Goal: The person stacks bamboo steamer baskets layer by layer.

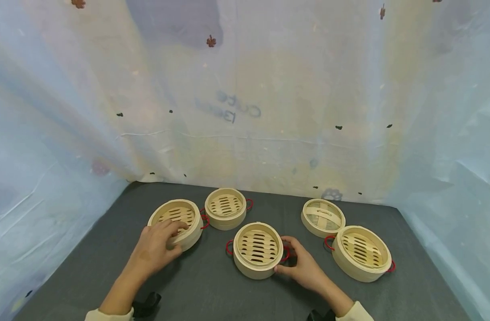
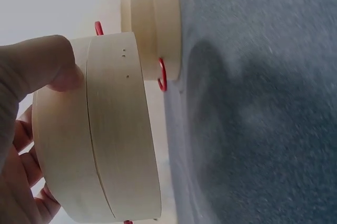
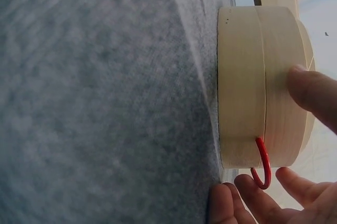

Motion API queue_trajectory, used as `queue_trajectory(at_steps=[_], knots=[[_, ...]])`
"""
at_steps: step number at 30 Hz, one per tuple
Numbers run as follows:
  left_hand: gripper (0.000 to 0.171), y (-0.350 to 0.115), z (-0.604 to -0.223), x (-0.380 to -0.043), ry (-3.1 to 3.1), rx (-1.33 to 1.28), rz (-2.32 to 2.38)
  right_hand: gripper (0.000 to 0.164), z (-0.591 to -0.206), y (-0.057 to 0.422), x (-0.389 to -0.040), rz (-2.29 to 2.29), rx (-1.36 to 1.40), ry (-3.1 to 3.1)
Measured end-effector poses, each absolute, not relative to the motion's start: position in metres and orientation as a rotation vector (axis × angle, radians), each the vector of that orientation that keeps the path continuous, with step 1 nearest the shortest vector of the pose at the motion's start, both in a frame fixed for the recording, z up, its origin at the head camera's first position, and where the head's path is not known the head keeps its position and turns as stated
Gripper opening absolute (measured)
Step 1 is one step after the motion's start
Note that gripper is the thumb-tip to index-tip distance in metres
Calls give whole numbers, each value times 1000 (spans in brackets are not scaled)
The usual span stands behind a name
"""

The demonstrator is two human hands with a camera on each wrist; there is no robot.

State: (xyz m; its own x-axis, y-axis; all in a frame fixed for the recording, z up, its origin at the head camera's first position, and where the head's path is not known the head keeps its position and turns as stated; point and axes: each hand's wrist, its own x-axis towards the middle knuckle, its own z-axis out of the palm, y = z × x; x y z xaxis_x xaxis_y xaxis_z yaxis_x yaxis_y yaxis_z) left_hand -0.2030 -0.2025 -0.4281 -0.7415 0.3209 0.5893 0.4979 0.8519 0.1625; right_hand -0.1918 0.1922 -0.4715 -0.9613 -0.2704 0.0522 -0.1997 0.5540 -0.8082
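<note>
Your left hand [image 1: 158, 248] grips the left steamer [image 1: 181, 214], thumb on its wall, tilting it off the table [image 1: 212, 285], just beside the back steamer [image 1: 225, 206]. Your right hand [image 1: 302, 266] spreads round the middle steamer's [image 1: 257, 247] right side, thumb touching; whether it grips, I can't tell. Table stretches in front.

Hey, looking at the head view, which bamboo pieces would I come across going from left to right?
The leftmost steamer → the back steamer → the middle front steamer → the woven lid → the rightmost steamer.
</note>
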Motion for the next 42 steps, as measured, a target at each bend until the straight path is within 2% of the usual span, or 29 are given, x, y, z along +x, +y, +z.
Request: queue_trajectory(at_steps=[18,42], knots=[[47,-178,-410,-192,-2486,-651,-420,74,-471,192,-192,-1474,-448,2623],[45,-131,-391,-200,-2466,-805,-441,73,-468,191,-190,-1498,-431,2611]])
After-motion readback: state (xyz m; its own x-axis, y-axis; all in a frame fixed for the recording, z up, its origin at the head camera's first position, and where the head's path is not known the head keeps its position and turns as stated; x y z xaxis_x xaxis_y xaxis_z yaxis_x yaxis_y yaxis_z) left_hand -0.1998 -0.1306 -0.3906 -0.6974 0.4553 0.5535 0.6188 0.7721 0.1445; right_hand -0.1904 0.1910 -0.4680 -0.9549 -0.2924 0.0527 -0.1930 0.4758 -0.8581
